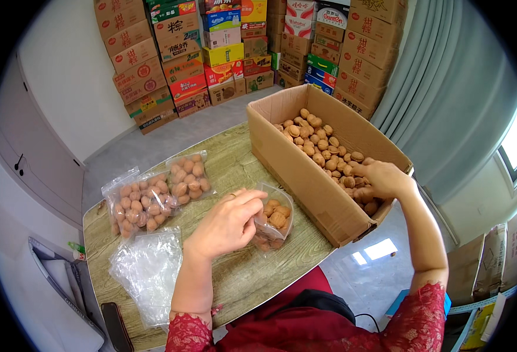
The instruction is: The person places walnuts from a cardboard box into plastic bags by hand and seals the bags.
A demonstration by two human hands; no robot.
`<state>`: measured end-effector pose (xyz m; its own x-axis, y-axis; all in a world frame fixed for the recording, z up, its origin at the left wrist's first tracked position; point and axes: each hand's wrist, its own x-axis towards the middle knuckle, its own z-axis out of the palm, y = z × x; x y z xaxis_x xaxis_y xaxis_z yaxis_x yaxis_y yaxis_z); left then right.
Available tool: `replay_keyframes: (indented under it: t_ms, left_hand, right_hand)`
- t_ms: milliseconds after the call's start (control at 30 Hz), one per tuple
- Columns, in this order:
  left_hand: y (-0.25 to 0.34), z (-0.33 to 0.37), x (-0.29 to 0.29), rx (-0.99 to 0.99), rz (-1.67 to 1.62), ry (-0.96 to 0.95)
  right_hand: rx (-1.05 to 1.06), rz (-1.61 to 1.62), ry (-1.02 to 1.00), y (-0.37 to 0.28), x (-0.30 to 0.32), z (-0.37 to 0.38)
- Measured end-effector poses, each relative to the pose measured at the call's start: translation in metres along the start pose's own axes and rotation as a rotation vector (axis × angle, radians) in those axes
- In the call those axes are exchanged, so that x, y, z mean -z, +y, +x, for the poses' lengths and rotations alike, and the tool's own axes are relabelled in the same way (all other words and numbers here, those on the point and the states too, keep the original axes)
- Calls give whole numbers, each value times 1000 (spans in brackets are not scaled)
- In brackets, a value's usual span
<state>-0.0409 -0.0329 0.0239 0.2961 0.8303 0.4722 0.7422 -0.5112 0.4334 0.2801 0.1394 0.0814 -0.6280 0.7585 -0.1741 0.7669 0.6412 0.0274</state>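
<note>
My left hand (230, 222) pinches the rim of a clear plastic bag (262, 244), which stands with its mouth open on the table. Several walnuts (278, 219) fill the bag's upper part. Over the right end of a large open cardboard box (294, 167), my right hand (383, 178) reaches down among loose walnuts (317, 141). Its thumb and fingers curl around some of them, and the fingertips are partly hidden there. The loose walnuts cover the box's bottom.
Filled walnut bags (138, 202) sit at the table's far left, with another filled bag (188, 176) beside them. Flat clear bags (150, 273) lie nearer, by a dark phone (116, 325). The wood-patterned table (235, 287) has a curved edge. Stacked cartons (179, 53) line the back wall.
</note>
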Motion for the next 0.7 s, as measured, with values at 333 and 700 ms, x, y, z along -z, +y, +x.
replay_keyframes:
  t_ms: [333, 700]
  left_hand:
    - [4, -3, 4, 111, -67, -36]
    - [14, -8, 14, 122, -40, 27]
  right_hand:
    - [81, 224, -558, 6, -21, 43]
    - [298, 399, -455, 3, -33, 40]
